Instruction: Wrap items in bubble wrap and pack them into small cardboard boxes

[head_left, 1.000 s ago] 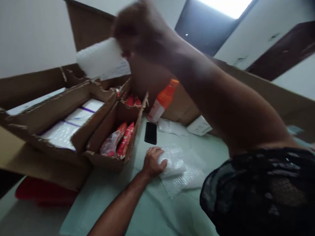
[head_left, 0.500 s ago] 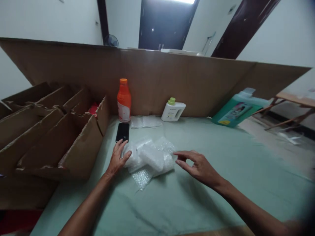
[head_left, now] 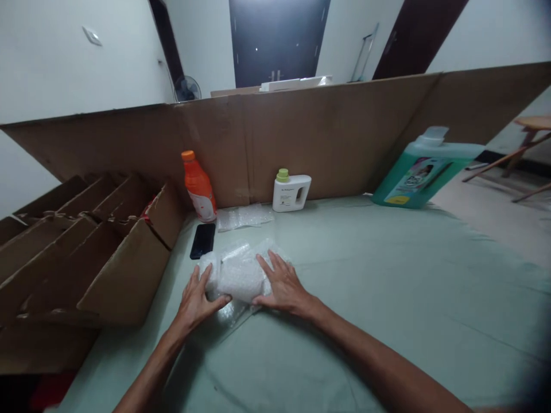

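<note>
A crumpled bundle of clear bubble wrap (head_left: 241, 278) lies on the cloth-covered table, with a loose sheet spread beneath it. At the bundle's left end is my left hand (head_left: 196, 301), its thumb along the near edge and its fingers bent round the side. My right hand (head_left: 286, 287) grips the other end, fingers spread over the top and thumb at the near edge. Whether something is inside the layers I cannot tell. Just behind the bundle lies a black phone (head_left: 202, 241). Farther back is a flat folded piece of bubble wrap (head_left: 245, 217).
A divided cardboard box (head_left: 124, 281) stands at the left. An orange bottle (head_left: 200, 192), a white jug with a green cap (head_left: 291, 194) and a large teal jug (head_left: 419, 178) stand along the cardboard wall (head_left: 344, 132) at the back.
My right hand has come in from the right onto the bubble wrap. My left hand now bends round its left end, and the bundle looks more compact. The camera view has shifted.
</note>
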### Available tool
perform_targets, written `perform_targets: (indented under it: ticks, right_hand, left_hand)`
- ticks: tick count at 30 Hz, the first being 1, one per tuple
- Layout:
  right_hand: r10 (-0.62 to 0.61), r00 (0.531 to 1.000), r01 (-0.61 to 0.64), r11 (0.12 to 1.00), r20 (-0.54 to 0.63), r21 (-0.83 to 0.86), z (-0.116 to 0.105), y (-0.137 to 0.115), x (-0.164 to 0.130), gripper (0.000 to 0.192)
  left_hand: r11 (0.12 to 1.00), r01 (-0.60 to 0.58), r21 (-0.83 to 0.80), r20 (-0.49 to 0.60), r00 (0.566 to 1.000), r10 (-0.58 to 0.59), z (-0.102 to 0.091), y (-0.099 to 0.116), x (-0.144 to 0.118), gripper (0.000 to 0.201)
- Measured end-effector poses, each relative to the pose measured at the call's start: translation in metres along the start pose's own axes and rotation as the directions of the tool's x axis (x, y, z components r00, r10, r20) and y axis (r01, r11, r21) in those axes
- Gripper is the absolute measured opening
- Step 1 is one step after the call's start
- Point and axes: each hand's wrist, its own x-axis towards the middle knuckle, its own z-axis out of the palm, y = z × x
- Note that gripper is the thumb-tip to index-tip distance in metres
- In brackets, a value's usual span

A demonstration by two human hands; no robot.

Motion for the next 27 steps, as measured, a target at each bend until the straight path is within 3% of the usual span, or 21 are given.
perform_targets:
  ticks: [3, 6, 8, 11, 14, 15, 16, 18, 21, 24, 27]
  right_hand:
    - [-0.041, 0.998, 0.046, 0.995, -0.055, 0.083, 0.010, 0.013, 0.002, 0.107]
    - [-0.131, 0.961, 0.177, 0.968, -0.242, 0.176, 0.025, 0.017, 0.002, 0.079]
    - [-0.152, 0.939, 0.221, 0.954, -0.309, 0.204, 0.023, 0.017, 0.005, 0.072]
    - [-0.220, 0.869, 0.332, 0.923, -0.443, 0.194, -0.005, 0.014, 0.020, 0.066]
    - [-0.286, 0.762, 0.415, 0.904, -0.581, 0.101, -0.052, 0.010, 0.052, 0.062]
    - [-0.287, 0.754, 0.400, 0.914, -0.591, 0.066, -0.067, 0.011, 0.067, 0.063]
    - [-0.272, 0.772, 0.355, 0.934, -0.574, 0.035, -0.080, 0.014, 0.082, 0.067]
    - [-0.187, 0.852, 0.210, 0.978, -0.489, -0.009, -0.098, 0.026, 0.110, 0.080]
    - [-0.055, 0.920, 0.042, 0.998, -0.387, -0.042, -0.100, 0.056, 0.130, 0.086]
    - [-0.042, 0.914, 0.029, 0.999, -0.404, -0.037, -0.083, 0.088, 0.117, 0.066]
    - [-0.086, 0.905, 0.071, 0.996, -0.417, -0.050, -0.058, 0.102, 0.094, 0.054]
  left_hand:
    - [0.995, -0.088, -0.044, -0.044, 0.995, 0.086, 0.021, 0.016, 0.001, 0.092]
    - [0.967, -0.186, -0.176, -0.212, 0.966, 0.148, 0.046, 0.038, -0.004, 0.072]
    - [0.930, -0.252, -0.269, -0.313, 0.936, 0.163, 0.053, 0.054, -0.002, 0.065]
    - [0.893, -0.343, -0.290, -0.431, 0.880, 0.198, 0.036, 0.074, 0.018, 0.066]
    - [0.876, -0.442, -0.193, -0.499, 0.813, 0.300, 0.001, 0.090, 0.063, 0.072]
    - [0.873, -0.465, -0.149, -0.501, 0.796, 0.339, -0.009, 0.094, 0.083, 0.074]
    - [0.879, -0.466, -0.104, -0.478, 0.798, 0.366, -0.018, 0.095, 0.103, 0.076]
    - [0.927, -0.373, -0.026, -0.368, 0.866, 0.338, -0.027, 0.092, 0.140, 0.082]
    - [0.969, -0.245, 0.044, -0.229, 0.941, 0.248, -0.025, 0.074, 0.168, 0.087]
    - [0.970, -0.237, 0.054, -0.205, 0.948, 0.243, -0.011, 0.050, 0.156, 0.085]
    - [0.961, -0.264, 0.086, -0.242, 0.930, 0.277, 0.008, 0.037, 0.130, 0.080]
